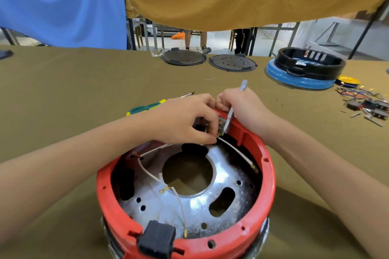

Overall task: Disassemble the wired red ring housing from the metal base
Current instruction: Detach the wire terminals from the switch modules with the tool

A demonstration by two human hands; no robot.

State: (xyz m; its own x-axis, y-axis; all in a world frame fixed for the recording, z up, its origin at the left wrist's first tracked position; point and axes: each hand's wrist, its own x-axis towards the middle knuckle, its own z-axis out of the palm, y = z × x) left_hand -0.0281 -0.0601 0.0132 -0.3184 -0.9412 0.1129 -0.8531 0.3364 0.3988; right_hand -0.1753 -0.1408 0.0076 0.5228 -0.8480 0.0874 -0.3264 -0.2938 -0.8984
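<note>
With left hand (185,120) pinching the far terminal block (221,124) and right hand (242,107) gripping the grey tool (229,115), slippage may tear the white wire (235,150).

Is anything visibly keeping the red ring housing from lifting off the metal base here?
Yes. The red ring housing sits around the metal base, and white wires run from the terminal block at its far rim, where the left hand pinches and the right hand works a grey tool.

Olive-clothed table (63,82): screwdriver (147,107), lids (183,57).
</note>
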